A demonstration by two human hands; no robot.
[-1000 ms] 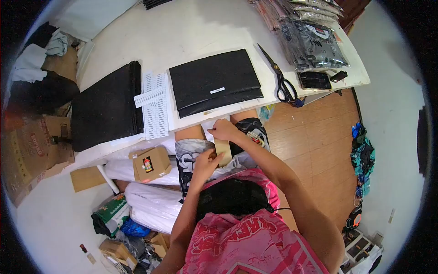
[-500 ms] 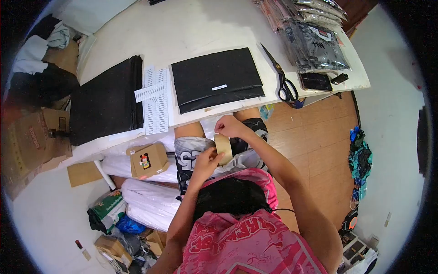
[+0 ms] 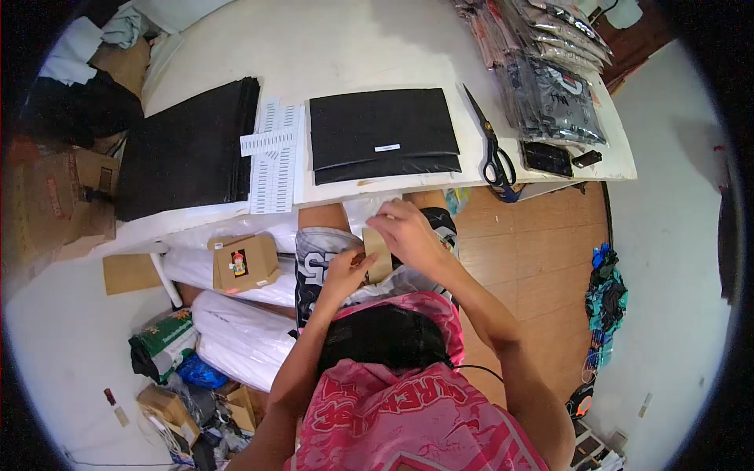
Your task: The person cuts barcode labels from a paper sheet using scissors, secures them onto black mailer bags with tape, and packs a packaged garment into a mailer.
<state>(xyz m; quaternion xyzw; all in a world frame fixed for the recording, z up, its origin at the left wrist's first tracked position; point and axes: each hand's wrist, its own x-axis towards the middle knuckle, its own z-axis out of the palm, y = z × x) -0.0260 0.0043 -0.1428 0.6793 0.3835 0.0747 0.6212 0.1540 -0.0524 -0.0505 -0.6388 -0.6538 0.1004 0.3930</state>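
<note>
Over my lap, my left hand [image 3: 350, 273] is closed around the lower left side of a roll of tan tape [image 3: 380, 257]. The fingers of my right hand [image 3: 408, 237] are pinched together at the upper edge of the roll; the tape between the fingertips is too small to make out clearly. In front of both hands, on the table, lies a flat black plastic mailer [image 3: 383, 129] with its flap folded at the near side. A small white label [image 3: 387, 147] sits on the mailer near that flap.
A stack of black mailers [image 3: 188, 153] and sheets of printed labels [image 3: 274, 180] lie left on the white table [image 3: 330, 47]. Black scissors [image 3: 491, 141], a phone [image 3: 547, 159] and bagged garments [image 3: 558, 102] are at right. A cardboard box [image 3: 246, 263] rests below the table edge.
My right hand has turned and shifted slightly toward me, with more of its back showing. My left hand still holds the tape roll. The camera view has shifted a little.
</note>
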